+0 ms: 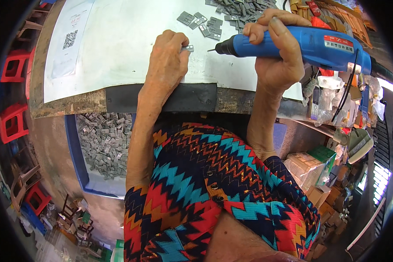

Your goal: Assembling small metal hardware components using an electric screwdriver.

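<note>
My left hand (167,59) rests on the white sheet, its fingers closed on a small grey pencil sharpener (189,48) that shows past the fingertips. My right hand (278,52) is wrapped round a blue electric screwdriver (312,41), held level over the table. The screwdriver's thin bit points left, toward the sharpener, with a gap between them. Just beyond my left hand lie several loose grey sharpeners (204,25). Farther back is a larger heap of sharpeners (244,9).
White paper (113,48) covers the worktable, with a printed slip (70,41) at its left. Below the table edge, a blue bin (85,181) holds many grey pieces. Red stools (14,122) stand at left. Bags and boxes (312,163) crowd the right. A cord (347,87) hangs by the screwdriver.
</note>
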### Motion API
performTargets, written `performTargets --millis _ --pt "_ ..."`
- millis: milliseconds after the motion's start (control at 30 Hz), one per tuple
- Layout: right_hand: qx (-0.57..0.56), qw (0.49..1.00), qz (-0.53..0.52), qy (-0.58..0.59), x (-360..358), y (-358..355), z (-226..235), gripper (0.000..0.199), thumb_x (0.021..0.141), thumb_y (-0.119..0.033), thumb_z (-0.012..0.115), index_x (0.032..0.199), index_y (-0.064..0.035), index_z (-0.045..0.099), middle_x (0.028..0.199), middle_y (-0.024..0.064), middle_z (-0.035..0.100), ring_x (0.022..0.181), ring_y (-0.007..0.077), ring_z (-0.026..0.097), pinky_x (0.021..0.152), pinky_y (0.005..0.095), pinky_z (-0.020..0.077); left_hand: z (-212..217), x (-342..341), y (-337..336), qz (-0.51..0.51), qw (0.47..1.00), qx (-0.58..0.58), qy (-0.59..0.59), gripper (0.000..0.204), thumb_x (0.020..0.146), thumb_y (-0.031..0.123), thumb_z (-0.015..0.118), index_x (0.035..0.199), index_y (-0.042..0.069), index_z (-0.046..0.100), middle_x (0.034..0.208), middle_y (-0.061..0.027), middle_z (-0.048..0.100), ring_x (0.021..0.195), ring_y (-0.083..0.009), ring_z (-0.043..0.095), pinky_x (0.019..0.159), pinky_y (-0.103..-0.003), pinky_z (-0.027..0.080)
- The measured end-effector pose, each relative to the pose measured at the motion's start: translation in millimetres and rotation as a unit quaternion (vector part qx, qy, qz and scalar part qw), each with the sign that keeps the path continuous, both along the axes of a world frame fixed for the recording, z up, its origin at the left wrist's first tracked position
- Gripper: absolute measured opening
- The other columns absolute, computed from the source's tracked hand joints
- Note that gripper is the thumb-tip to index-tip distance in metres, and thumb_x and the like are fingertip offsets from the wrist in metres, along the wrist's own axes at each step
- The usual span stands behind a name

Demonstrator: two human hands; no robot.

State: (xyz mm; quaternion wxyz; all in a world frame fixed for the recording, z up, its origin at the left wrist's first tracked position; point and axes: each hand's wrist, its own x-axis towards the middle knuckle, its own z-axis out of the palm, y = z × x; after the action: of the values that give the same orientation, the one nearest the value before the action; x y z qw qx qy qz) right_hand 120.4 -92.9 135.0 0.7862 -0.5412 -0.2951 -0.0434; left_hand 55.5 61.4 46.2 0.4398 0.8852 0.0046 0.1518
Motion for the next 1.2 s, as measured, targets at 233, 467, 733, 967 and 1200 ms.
performTargets --millis 233,467,733,967,1200 --pt "0.0 1.0 0.003 0.004 -1 7 -2 0.021 0.076 -0.004 0.048 0.096 0.0023 0.048 0.082 0.0177 0.053 0.056 0.0192 0.052 0.063 0.0415 0.0439 -2 -2 -12 -0.025 1.0 -0.009 0.002 0.013 0.073 0.002 0.057 0.086 -0.001 0.055 0.083 -0.0128 0.053 0.074 -0.0253 0.054 0.068 -0.033 0.043" --pt "-0.012 0.998 -0.036 0.045 -17 29 8 0.021 0.073 0.0 0.053 0.093 0.002 0.046 0.078 0.0159 0.052 0.055 0.0183 0.051 0.058 0.0357 0.0446 -8 -2 -14 -0.027 0.999 -0.017 -0.02 0.013 0.072 0.002 0.059 0.085 -0.001 0.055 0.082 -0.0126 0.053 0.073 -0.0256 0.053 0.066 -0.033 0.043" --pt "-0.019 0.992 -0.085 0.09 -23 40 11 0.022 0.073 0.002 0.056 0.092 0.0008 0.045 0.074 0.0129 0.051 0.052 0.0172 0.051 0.056 0.032 0.046 -5 -3 -11 -0.025 0.999 -0.043 -0.013 0.013 0.071 0.002 0.061 0.082 0.0 0.054 0.078 -0.0119 0.053 0.073 -0.0254 0.054 0.065 -0.033 0.042" --pt "-0.029 0.993 -0.085 0.078 -23 44 9 0.022 0.073 0.001 0.056 0.091 0.0012 0.045 0.074 0.0129 0.052 0.052 0.0168 0.051 0.056 0.0321 0.0463 -5 -4 -10 -0.024 0.999 -0.04 -0.026 0.012 0.071 0.002 0.061 0.08 0.0 0.054 0.076 -0.0114 0.051 0.072 -0.0255 0.052 0.065 -0.034 0.042" --pt "-0.041 0.991 -0.095 0.079 -24 46 7 0.022 0.073 0.001 0.056 0.091 0.0014 0.044 0.074 0.0129 0.052 0.052 0.0165 0.051 0.056 0.0315 0.0467 -7 -2 -12 -0.026 0.998 -0.038 -0.032 0.012 0.07 0.001 0.06 0.079 0.0 0.053 0.076 -0.0115 0.051 0.075 -0.0265 0.052 0.068 -0.035 0.041"
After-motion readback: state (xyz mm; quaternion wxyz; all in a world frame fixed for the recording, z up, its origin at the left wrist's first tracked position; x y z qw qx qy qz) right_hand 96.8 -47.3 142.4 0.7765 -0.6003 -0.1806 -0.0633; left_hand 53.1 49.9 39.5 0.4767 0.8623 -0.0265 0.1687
